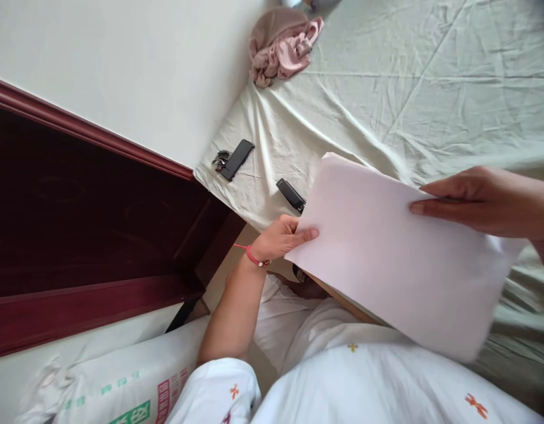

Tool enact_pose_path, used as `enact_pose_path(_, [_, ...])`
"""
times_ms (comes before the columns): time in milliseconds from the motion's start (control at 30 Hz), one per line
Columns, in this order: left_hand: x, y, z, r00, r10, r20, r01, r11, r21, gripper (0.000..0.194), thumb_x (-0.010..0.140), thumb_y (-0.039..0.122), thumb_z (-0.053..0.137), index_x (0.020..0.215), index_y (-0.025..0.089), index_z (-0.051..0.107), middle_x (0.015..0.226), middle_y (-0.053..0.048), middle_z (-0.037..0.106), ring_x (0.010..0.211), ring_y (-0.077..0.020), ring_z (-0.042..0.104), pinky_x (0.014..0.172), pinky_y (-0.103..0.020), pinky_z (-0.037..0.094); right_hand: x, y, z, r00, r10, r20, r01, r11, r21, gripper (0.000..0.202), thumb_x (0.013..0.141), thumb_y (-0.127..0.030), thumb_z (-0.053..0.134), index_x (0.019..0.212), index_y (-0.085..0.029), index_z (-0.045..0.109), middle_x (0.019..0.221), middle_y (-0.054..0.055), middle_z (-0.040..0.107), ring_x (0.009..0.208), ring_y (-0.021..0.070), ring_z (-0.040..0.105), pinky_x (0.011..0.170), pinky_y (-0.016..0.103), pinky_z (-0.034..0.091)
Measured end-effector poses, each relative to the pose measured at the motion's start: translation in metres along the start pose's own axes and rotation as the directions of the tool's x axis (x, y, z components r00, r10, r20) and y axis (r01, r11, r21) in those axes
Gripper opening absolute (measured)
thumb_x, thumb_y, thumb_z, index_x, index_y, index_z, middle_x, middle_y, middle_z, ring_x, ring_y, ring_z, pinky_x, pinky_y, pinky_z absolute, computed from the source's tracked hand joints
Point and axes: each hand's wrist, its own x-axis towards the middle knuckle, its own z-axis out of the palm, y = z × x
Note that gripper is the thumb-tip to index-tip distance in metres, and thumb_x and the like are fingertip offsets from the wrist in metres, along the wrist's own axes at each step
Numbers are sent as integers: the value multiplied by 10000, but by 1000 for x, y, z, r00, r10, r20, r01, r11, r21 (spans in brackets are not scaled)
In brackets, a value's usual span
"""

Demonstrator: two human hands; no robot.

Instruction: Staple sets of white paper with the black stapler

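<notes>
A white sheet of paper [395, 253], perhaps a thin stack, is held at a slant above the edge of a cloth-covered bed or table. My left hand [283, 235], with a red string bracelet at the wrist, pinches its left edge, the thumb lying on top. On the upper right side, my right hand [468, 197] grips the same paper between thumb and fingers. Just beyond my left hand lies a black stapler-like object [290, 194], partly covered by the paper's corner. Farther left rests a flat black case [238, 159] with a small dark cluster, possibly keys [221, 159], against it.
Pale green wrinkled cloth [386, 88] covers the surface. A crumpled pink garment [283, 50] lies at the back by the white wall. To the left stands a dark red wooden panel [86, 206]. A white printed sack [125, 377] sits at lower left.
</notes>
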Motion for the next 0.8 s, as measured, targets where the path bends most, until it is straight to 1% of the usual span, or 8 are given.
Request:
enact_pose_path(67, [6, -9, 0, 995, -37, 88, 39, 999, -22, 349, 683, 449, 843, 795, 135, 742, 782, -52, 730, 661, -158, 644, 556, -250, 493, 7, 10, 2, 989, 115, 97, -119, 992, 38, 323, 739, -526, 783, 897, -245, 812, 794, 67, 777, 553, 215, 697, 408, 264, 525])
enact_pose_path(167, [14, -25, -3, 996, -27, -83, 24, 999, -41, 348, 648, 386, 852, 866, 150, 718, 676, 3, 666, 558, -90, 554, 505, -202, 428, 18, 18, 10, 966, 245, 84, -257, 948, 185, 342, 655, -535, 835, 815, -234, 809, 783, 95, 774, 566, 247, 706, 437, 304, 553])
enact_pose_path(233, [17, -34, -5, 980, -18, -198, 12, 999, -32, 353, 654, 343, 832, 918, 154, 694, 613, 37, 620, 488, -59, 474, 473, -189, 382, 26, 19, 16, 954, 294, 54, -298, 924, 239, 357, 615, -539, 859, 772, -224, 799, 775, 109, 770, 576, 264, 710, 442, 316, 556])
enact_pose_path(333, [20, -45, -7, 950, 12, -312, -16, 1000, -13, 372, 671, 294, 792, 984, 155, 648, 623, 46, 632, 472, -49, 443, 472, -186, 361, 37, 20, 24, 951, 308, 11, -300, 920, 252, 375, 595, -529, 875, 760, -203, 787, 766, 120, 766, 549, 257, 696, 414, 306, 533])
enact_pose_path(500, [28, -57, -4, 905, 23, -425, -13, 1000, 28, 413, 679, 248, 754, 1052, 168, 595, 655, 53, 647, 484, -63, 466, 480, -197, 364, 49, 23, 32, 950, 311, -9, -296, 913, 279, 364, 586, -488, 887, 778, -197, 781, 770, 115, 768, 581, 276, 710, 409, 307, 524])
enact_pose_path(600, [37, -64, -5, 861, 53, -506, -31, 998, 52, 415, 704, 246, 748, 1075, 179, 575, 661, 55, 644, 493, -75, 487, 504, -207, 370, 53, 26, 36, 950, 313, -10, -296, 908, 297, 369, 597, -493, 878, 795, -196, 784, 803, 123, 775, 609, 282, 721, 435, 315, 539])
enact_pose_path(733, [49, -74, -6, 791, 157, -591, -79, 985, 156, 427, 747, 227, 742, 1136, 188, 572, 716, 26, 673, 628, -118, 602, 641, -236, 472, 54, 30, 37, 939, 343, -27, -312, 883, 351, 391, 614, -511, 864, 821, -190, 778, 820, 137, 775, 615, 287, 723, 479, 347, 570])
enact_pose_path(800, [51, -76, -4, 739, 252, -625, -98, 958, 270, 429, 785, 218, 710, 1191, 186, 573, 824, -20, 715, 745, -152, 659, 750, -282, 520, 54, 30, 37, 940, 337, -45, -301, 887, 350, 396, 640, -528, 845, 835, -192, 771, 813, 132, 772, 609, 284, 720, 470, 344, 564])
